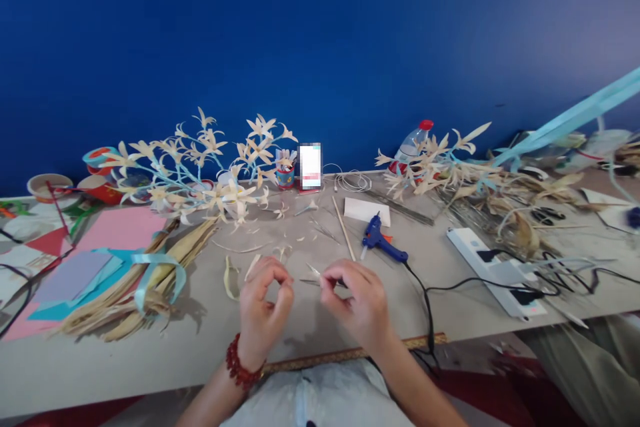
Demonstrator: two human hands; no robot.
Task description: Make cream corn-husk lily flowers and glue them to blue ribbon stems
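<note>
My left hand (263,307) hovers over the grey table (300,340), thumb and forefinger curled into a pinch with nothing clear between them. My right hand (356,299) is beside it, fingers closed on a thin pale sliver with a small dried-leaf petal (313,271) at its tip, pointing left. A red bead bracelet (237,365) circles my left wrist. Loose pale petal strips (231,278) lie just beyond my left hand.
A blue glue gun (383,242) with its black cord, a wooden stick (344,228) and a white power strip (493,267) lie to the right. Bundled dried leaves (130,293) and coloured paper (95,260) are left. Finished flower sprays (200,167) line the blue wall.
</note>
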